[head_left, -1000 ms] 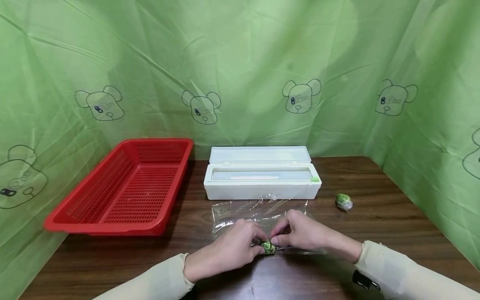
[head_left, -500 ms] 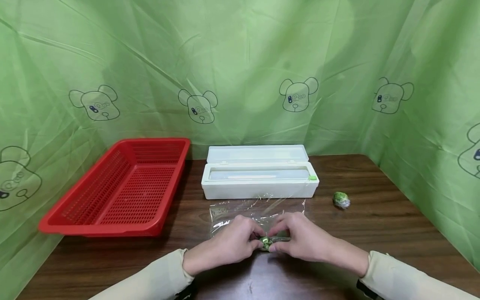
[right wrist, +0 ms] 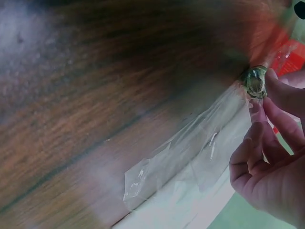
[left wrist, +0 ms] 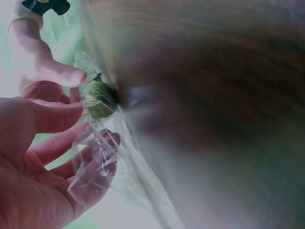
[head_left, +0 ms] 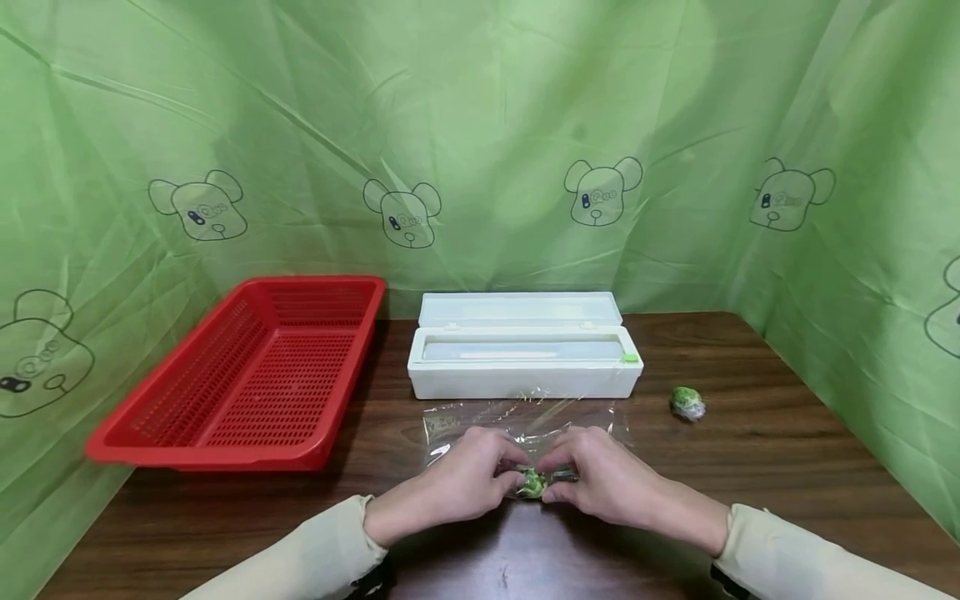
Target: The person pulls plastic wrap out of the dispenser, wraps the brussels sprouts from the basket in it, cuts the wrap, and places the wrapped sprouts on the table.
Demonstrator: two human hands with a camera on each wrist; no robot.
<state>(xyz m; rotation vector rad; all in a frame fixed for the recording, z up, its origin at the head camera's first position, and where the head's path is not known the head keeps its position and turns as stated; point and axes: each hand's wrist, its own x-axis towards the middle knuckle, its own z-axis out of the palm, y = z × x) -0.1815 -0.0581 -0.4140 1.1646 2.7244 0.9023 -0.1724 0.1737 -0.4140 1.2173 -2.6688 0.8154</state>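
Note:
A small green Brussels sprout, partly covered in clear film, sits between both hands near the front of the table. My left hand pinches its left side with thumb and fingers. From the right, my right hand holds it the same way, fingertips behind and thumb in front. A sheet of cling film spreads flat behind the sprout. In the left wrist view, crumpled film hangs over the left fingers. The right wrist view shows a loose film edge trailing off along the wood.
Behind the film stands a white cling film dispenser with its lid raised. A red plastic basket is at the left. On the right lies another film-wrapped sprout. Green cloth encloses the table's back and sides.
The sprout has shifted slightly away from the table's front edge. My right fingers have moved from over the film to its right side, and the left hand has edged forward with it.

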